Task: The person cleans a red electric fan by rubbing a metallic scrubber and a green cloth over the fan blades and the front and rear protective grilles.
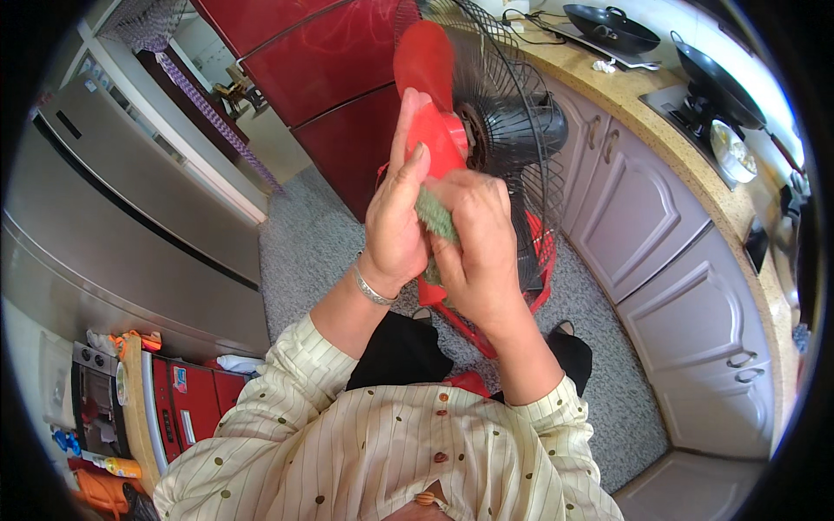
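Observation:
A standing electric fan without its front guard is before me, its red plastic blades (425,60) uncovered. My left hand (397,215), with a silver bracelet at the wrist, lies along one blade, fingers stretched up its side and thumb towards me. In my right hand (479,234) is a bunched green cloth (435,213), pressed against the lower part of the blades close to my left palm. Both hands hide much of the lower blade. Behind the blades are the black wire rear guard (531,153) and the dark motor housing (550,124).
A dark red cabinet (339,71) stands behind the fan. Along the right runs a counter (625,98) with woks (720,81), a gas hob and a white bowl (733,153). A steel refrigerator (150,195) is on the left. Red fan parts (541,260) are near the speckled floor (306,260).

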{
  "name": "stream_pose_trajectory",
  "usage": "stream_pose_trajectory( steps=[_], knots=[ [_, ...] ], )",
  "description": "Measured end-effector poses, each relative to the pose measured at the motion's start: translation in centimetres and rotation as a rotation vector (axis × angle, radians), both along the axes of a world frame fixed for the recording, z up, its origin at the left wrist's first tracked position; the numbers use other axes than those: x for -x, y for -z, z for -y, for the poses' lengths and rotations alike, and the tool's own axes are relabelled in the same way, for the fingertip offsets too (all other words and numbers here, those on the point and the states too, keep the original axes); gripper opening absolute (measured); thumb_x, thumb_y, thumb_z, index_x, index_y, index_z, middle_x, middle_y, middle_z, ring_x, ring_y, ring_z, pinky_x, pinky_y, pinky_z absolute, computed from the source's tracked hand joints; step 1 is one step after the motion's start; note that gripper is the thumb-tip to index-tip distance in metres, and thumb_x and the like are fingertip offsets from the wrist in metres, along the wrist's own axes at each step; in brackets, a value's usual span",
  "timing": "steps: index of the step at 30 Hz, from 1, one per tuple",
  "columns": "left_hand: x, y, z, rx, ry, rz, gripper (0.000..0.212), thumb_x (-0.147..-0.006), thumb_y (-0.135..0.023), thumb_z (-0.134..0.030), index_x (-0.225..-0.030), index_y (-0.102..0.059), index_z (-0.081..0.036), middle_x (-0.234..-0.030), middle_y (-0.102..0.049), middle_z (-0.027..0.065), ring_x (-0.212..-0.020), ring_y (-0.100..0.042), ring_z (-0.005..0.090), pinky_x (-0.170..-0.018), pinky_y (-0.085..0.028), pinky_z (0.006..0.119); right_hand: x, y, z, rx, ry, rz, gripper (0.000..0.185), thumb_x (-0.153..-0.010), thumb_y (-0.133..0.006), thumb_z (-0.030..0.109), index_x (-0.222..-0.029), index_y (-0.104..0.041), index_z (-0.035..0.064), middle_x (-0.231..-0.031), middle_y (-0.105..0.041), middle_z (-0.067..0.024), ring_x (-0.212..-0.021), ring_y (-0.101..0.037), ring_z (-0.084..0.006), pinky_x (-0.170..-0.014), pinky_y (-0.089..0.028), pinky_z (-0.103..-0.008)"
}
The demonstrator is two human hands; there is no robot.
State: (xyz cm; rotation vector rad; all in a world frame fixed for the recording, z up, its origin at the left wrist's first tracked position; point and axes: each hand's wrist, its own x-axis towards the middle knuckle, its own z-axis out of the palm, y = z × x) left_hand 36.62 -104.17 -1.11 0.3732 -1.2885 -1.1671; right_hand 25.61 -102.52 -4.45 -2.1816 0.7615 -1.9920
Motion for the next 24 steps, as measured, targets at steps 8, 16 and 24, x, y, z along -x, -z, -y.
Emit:
stream_pose_trajectory(
  steps=[8,16,24],
  knots=[
    [-0.8,-0.4,0.1,-0.119,0.025,-0.017,0.058,-0.109,-0.036,-0.016,-0.163,-0.02,-0.006,-0.167,-0.029,0.0057,-0.144,-0.044,0.0284,-0.121,-0.033,0.045,0.9,1.5,-2.4,-0.054,-0.034,-0.084,0.048,-0.073,-0.067,-0.008,-0.12,-0.064,0.0026,-0.114,-0.062,-0.0178,-0.103,-0.056,-0.0379,-0.09,-0.048,-0.0442],
    [-1.6,-0.5,0.8,-0.113,0.181,-0.084,0.059,-0.108,-0.038,-0.014,-0.162,-0.02,-0.003,-0.168,-0.027,0.0075,-0.146,-0.041,0.0305,-0.122,-0.032,0.046,0.6,3.8,-3.5,-0.292,0.052,-0.025,0.044,-0.073,-0.064,-0.011,-0.115,-0.063,0.0007,-0.11,-0.061,-0.0191,-0.104,-0.057,-0.0404,-0.092,-0.047,-0.0469],
    [-1.5,0.5,0.4,-0.055,0.19,-0.034,0.063,-0.106,-0.042,-0.012,-0.164,-0.018,-0.007,-0.161,-0.036,0.0111,-0.146,-0.039,0.0222,-0.122,-0.03,0.038,-0.3,-0.1,-1.2,-0.306,0.174,0.39,0.025,-0.087,-0.063,-0.002,-0.112,-0.061,-0.0031,-0.107,-0.063,-0.0182,-0.103,-0.064,-0.0336,-0.094,-0.049,-0.0382]
  ],
)
